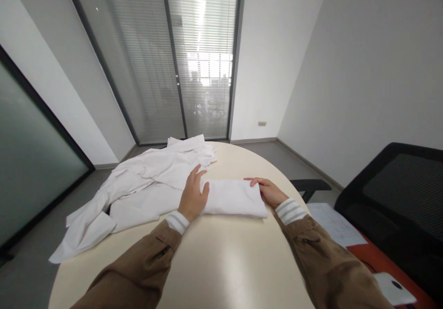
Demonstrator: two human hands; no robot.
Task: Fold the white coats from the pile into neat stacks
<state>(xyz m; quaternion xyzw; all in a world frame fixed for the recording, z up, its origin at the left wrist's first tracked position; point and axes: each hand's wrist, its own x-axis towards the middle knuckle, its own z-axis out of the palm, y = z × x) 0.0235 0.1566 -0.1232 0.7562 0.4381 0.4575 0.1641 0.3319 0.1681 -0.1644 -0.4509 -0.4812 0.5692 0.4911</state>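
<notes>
Folded cloth (233,199) lies on table (204,263), heap (148,175) toward its 9 o'clock; likely light, soft, apt to unfold, best held by both ends: right hand (272,193) clamped on its 2 o'clock corner, left hand's (193,197) fingers apart at 9.

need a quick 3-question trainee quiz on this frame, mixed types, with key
1. Multiple choice: Seen in the picture, where does the heap of white fabric lie relative to the folded cloth? A) left of it B) right of it C) on top of it
2. True or false: The right hand touches the folded cloth at its right end.
3. Fill in: In the picture, the chair stands to the ___ of the table.

Key: 1. A; 2. true; 3. right
</notes>
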